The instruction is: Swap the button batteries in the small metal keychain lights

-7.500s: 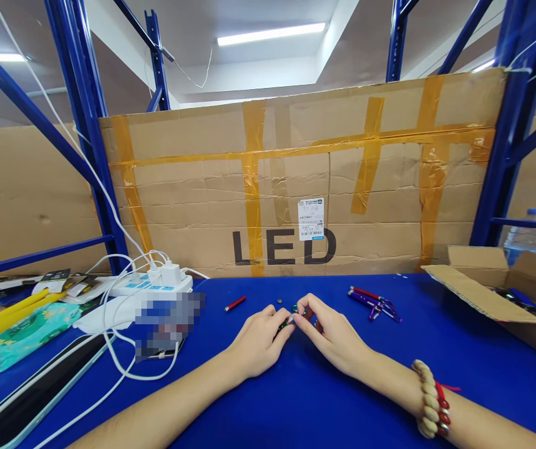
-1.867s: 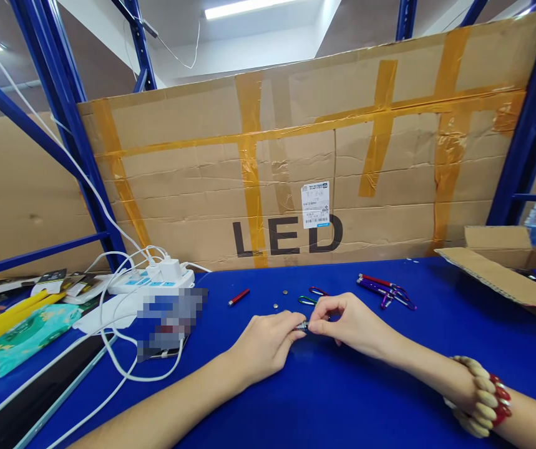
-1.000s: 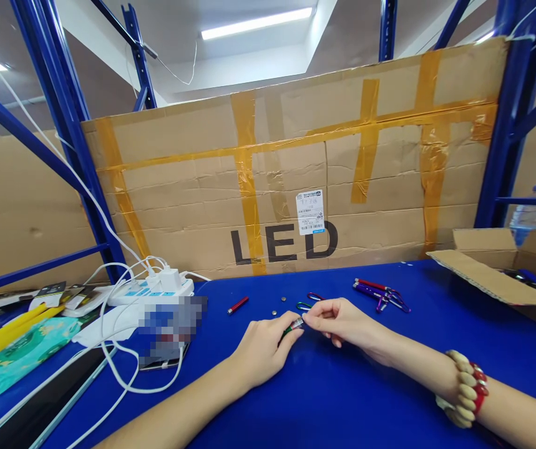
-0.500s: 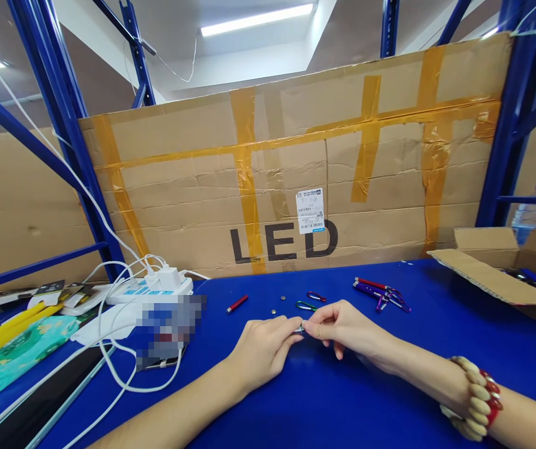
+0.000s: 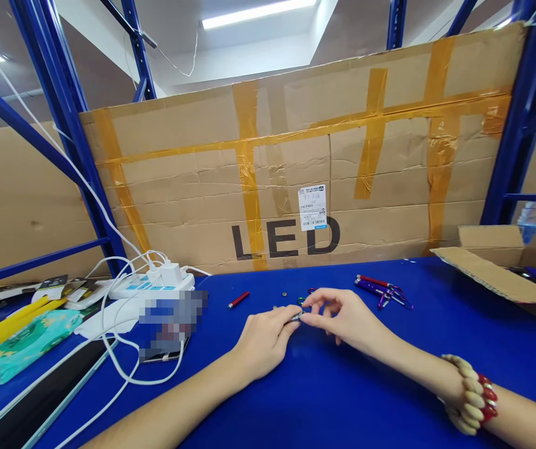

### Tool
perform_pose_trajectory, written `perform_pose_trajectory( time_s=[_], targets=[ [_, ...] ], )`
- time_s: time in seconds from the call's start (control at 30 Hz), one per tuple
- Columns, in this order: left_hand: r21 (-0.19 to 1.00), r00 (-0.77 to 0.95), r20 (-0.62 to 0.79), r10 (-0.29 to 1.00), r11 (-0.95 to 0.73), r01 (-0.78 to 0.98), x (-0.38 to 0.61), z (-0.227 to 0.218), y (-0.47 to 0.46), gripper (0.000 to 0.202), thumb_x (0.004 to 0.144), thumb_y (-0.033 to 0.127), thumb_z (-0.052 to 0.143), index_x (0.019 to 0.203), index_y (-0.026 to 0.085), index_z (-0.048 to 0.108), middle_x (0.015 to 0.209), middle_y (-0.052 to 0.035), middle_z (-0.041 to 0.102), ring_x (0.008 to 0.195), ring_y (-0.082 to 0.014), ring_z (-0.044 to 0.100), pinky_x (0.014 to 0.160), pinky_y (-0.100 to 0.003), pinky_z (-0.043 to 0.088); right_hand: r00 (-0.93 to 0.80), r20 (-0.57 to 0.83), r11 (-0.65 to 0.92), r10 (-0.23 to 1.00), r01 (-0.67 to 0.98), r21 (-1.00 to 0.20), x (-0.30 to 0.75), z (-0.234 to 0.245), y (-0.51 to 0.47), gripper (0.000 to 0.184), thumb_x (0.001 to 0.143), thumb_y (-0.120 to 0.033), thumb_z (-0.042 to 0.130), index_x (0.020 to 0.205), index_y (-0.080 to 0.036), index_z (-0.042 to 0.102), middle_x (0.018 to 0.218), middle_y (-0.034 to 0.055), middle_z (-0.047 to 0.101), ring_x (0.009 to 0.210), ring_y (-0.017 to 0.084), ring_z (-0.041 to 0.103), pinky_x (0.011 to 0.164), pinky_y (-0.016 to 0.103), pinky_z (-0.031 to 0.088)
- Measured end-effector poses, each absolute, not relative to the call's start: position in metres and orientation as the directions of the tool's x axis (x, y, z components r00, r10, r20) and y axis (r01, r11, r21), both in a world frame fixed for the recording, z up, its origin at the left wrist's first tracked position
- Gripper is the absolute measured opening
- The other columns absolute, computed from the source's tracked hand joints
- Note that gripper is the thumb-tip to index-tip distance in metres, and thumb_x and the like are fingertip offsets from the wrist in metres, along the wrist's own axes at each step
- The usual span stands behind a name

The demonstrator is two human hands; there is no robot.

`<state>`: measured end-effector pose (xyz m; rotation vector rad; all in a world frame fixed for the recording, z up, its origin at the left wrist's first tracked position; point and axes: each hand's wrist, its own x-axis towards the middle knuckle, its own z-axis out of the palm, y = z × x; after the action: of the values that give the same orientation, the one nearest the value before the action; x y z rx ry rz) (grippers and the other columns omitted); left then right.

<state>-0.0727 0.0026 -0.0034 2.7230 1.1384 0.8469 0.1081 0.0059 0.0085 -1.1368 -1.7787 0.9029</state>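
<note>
A small silvery cylindrical piece (image 5: 296, 317) shows between my fingertips, mostly covered. My left hand (image 5: 265, 343) grips its left end between thumb and forefinger, just above the blue tabletop. On the other end, my right hand (image 5: 337, 315) pinches with thumb and forefinger, its other fingers curled. Behind the hands lie a green carabiner clip (image 5: 300, 300) and a red carabiner clip (image 5: 311, 290), both partly hidden by my right hand. A small round metal disc (image 5: 284, 294), like a button cell, rests farther back. To the left lies a short red metal tube (image 5: 238, 300).
Red and purple tubes with clips (image 5: 382, 290) lie at the back right, near an open cardboard box (image 5: 483, 274). A white power strip (image 5: 155, 284) with tangled cables stands left. Behind the blue table (image 5: 342, 399) rises a large cardboard sheet (image 5: 193, 206).
My right hand has turned slightly, and its forefinger now bends higher over the piece. More of the silvery piece shows. The view has shifted a little.
</note>
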Motion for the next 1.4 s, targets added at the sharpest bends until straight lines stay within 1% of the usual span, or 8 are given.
perform_pose_trajectory(
  time_s=[0.13,0.37,0.47,0.6,0.73,0.83,1.2,1.4],
  targets=[
    [0.291,0.573,0.458,0.679,-0.724,0.626,-0.073,-0.005,0.004,0.021,0.092,0.023,0.036,0.102,0.024,0.054,0.096,0.0017,0.063,0.086,-0.015,0.059,0.075,-0.025,0.046,-0.293,0.525,0.601,0.799,0.419,-0.681,0.114,0.009,0.01,0.028,0.066,-0.046,0.068,0.068,-0.018,0.068,0.073,0.0031,0.059,0.052,0.009,0.048,0.044,0.021,0.041],
    [0.233,0.679,0.463,0.57,-0.817,0.528,-0.073,-0.005,0.006,0.021,0.092,0.018,0.034,0.099,0.019,0.055,0.095,-0.0024,0.063,0.087,-0.0155,0.055,0.08,-0.028,0.044,-0.434,0.622,0.752,0.652,0.475,-0.456,0.12,0.004,0.009,0.025,0.078,-0.043,0.058,0.07,-0.022,0.069,0.074,0.0045,0.061,0.065,0.014,0.054,0.059,0.026,0.043],
    [0.211,0.696,0.455,0.555,-0.827,0.522,-0.073,-0.004,0.006,0.02,0.091,0.016,0.036,0.098,0.018,0.054,0.092,-0.0029,0.063,0.082,-0.0155,0.055,0.08,-0.029,0.044,-0.431,0.59,0.728,0.683,0.471,-0.498,0.119,0.004,0.008,0.025,0.077,-0.041,0.058,0.067,-0.021,0.068,0.07,0.0043,0.062,0.064,0.015,0.054,0.058,0.027,0.043],
    [0.219,0.704,0.451,0.548,-0.833,0.508,-0.074,-0.006,0.004,0.018,0.091,0.015,0.037,0.099,0.018,0.053,0.094,-0.003,0.063,0.083,-0.0149,0.057,0.086,-0.031,0.042,-0.339,0.496,0.6,0.799,0.487,-0.635,0.113,0.005,0.005,0.023,0.069,-0.039,0.066,0.058,-0.018,0.066,0.062,0.003,0.061,0.058,0.014,0.052,0.055,0.026,0.043],
    [0.206,0.701,0.465,0.541,-0.836,0.509,-0.075,-0.008,0.004,0.018,0.09,0.016,0.036,0.098,0.018,0.052,0.097,-0.0039,0.064,0.088,-0.015,0.059,0.091,-0.032,0.042,-0.242,0.266,0.352,0.933,0.458,-0.816,0.107,0.005,0.002,0.025,0.064,-0.041,0.066,0.059,-0.017,0.065,0.054,-0.0008,0.053,0.043,0.01,0.046,0.035,0.021,0.037],
    [0.179,0.703,0.479,0.525,-0.843,0.508,-0.075,-0.009,0.005,0.017,0.09,0.016,0.036,0.098,0.018,0.051,0.096,-0.005,0.064,0.092,-0.0161,0.059,0.092,-0.034,0.042,-0.24,0.112,0.205,0.964,0.41,-0.889,0.105,0.005,0.001,0.03,0.06,-0.046,0.068,0.061,-0.016,0.063,0.044,-0.0042,0.047,0.036,0.007,0.04,0.029,0.018,0.033],
    [0.015,0.721,0.509,0.471,-0.842,0.539,-0.076,-0.01,0.006,0.02,0.091,0.016,0.033,0.093,0.014,0.053,0.084,-0.007,0.063,0.079,-0.0187,0.057,0.078,-0.034,0.046,-0.299,-0.169,-0.09,0.939,0.261,-0.961,0.106,0.008,-0.003,0.044,0.052,-0.054,0.072,0.05,-0.015,0.052,0.045,-0.0056,0.042,0.04,0.002,0.028,0.034,0.015,0.021],
    [0.024,0.689,0.531,0.493,-0.821,0.57,-0.073,-0.009,0.004,0.023,0.092,0.019,0.031,0.097,0.014,0.053,0.081,-0.0063,0.061,0.072,-0.0183,0.053,0.068,-0.032,0.046,-0.328,-0.181,-0.106,0.927,0.234,-0.966,0.106,0.01,-0.003,0.047,0.055,-0.057,0.069,0.053,-0.016,0.048,0.046,-0.0062,0.04,0.042,0.003,0.027,0.036,0.015,0.02]
  ],
)
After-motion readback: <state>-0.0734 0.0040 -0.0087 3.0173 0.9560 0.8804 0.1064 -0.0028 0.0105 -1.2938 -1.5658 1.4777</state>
